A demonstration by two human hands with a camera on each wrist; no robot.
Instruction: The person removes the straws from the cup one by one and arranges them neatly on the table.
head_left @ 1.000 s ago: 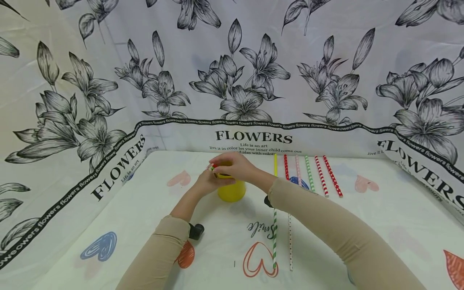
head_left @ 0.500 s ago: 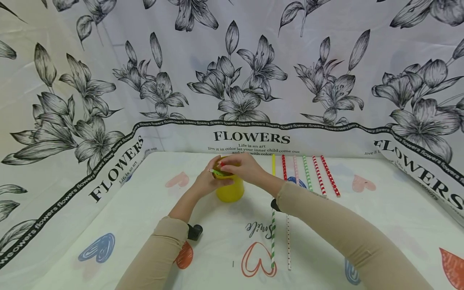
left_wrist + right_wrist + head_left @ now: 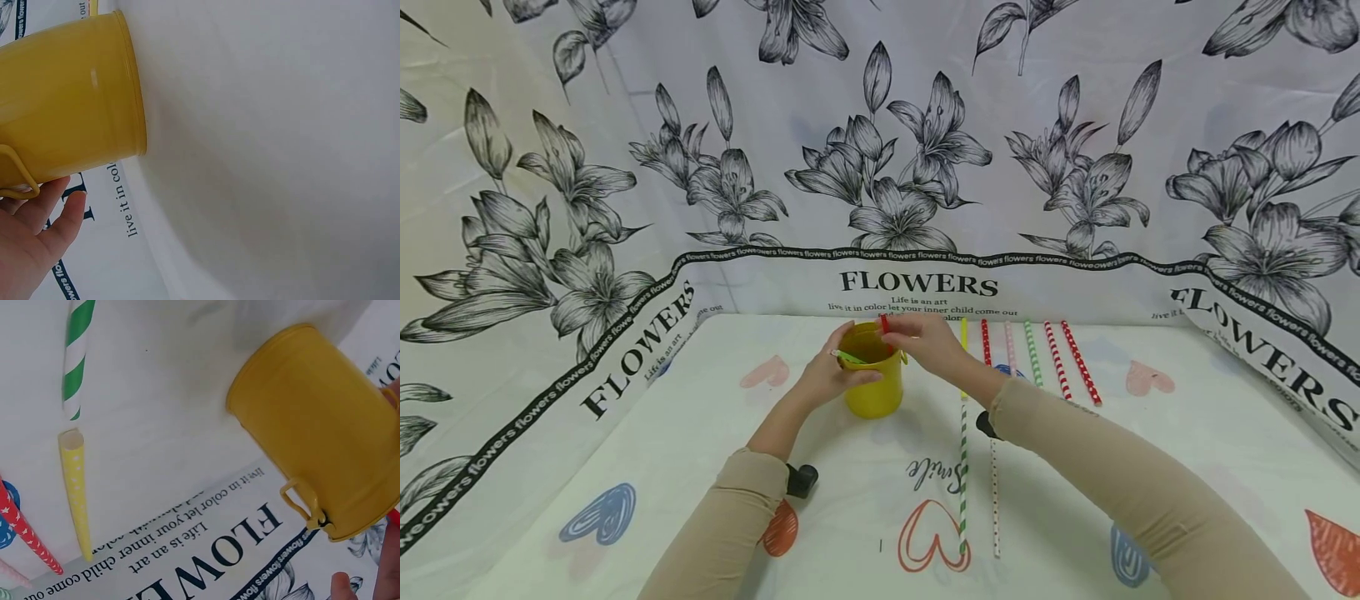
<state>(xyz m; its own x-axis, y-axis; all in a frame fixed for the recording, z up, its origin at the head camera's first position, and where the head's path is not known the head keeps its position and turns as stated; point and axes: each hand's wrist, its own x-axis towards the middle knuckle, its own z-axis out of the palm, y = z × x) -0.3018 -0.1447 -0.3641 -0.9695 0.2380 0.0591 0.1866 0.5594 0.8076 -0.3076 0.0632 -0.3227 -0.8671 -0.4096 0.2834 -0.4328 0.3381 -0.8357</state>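
Observation:
A yellow bucket [image 3: 874, 393] stands on the cloth with its mouth in view. My left hand [image 3: 829, 377] grips its left side near the rim, thumb across the front. In the left wrist view, fingertips of my left hand [image 3: 53, 228] show beside the bucket [image 3: 69, 94] and its handle loop. At the right rim my right hand [image 3: 928, 343] pinches a small red stick [image 3: 885, 323]; its lower end reaches toward the bucket's inside. A green stick [image 3: 850, 357] with a pale end leans on the left rim. Only a bit of the red stick [image 3: 395, 517] shows in the right wrist view.
Several patterned paper straws lie in a row to the right, among them a red-striped straw [image 3: 1057, 360] and a green-striped straw [image 3: 1033, 354]. Nearer lie a green-and-white striped straw [image 3: 963, 483] and a dotted straw [image 3: 996, 500]. A flower-printed curtain [image 3: 880, 167] hangs behind.
My right hand has drawn rightward from over the bucket's mouth to its right rim, carrying the red stick. The mouth and the green stick have come into view. My left hand stays on the bucket.

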